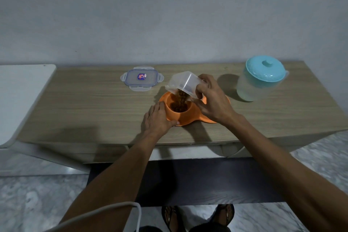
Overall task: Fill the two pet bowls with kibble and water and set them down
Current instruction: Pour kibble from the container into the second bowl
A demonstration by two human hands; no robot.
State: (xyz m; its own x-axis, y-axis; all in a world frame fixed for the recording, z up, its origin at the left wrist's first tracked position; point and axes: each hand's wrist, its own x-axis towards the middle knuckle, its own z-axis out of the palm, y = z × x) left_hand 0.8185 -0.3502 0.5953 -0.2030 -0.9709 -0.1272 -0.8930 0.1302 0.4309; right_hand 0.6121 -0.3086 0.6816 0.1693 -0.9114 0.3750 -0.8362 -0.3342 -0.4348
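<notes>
An orange double pet bowl (190, 117) sits on the wooden table (94, 111). My right hand (211, 100) grips a clear plastic container (185, 84), tipped mouth down over the left bowl. Brown kibble (179, 102) streams out of it into that bowl. My left hand (157, 119) rests against the bowl's left rim, fingers straight and thumb along the front edge. The right bowl is mostly hidden behind my right hand.
The container's clear lid (141, 79) with blue seal lies flat at the back of the table. A translucent water jug (260, 79) with a teal lid stands at the right rear. A white surface (20, 96) adjoins the table on the left.
</notes>
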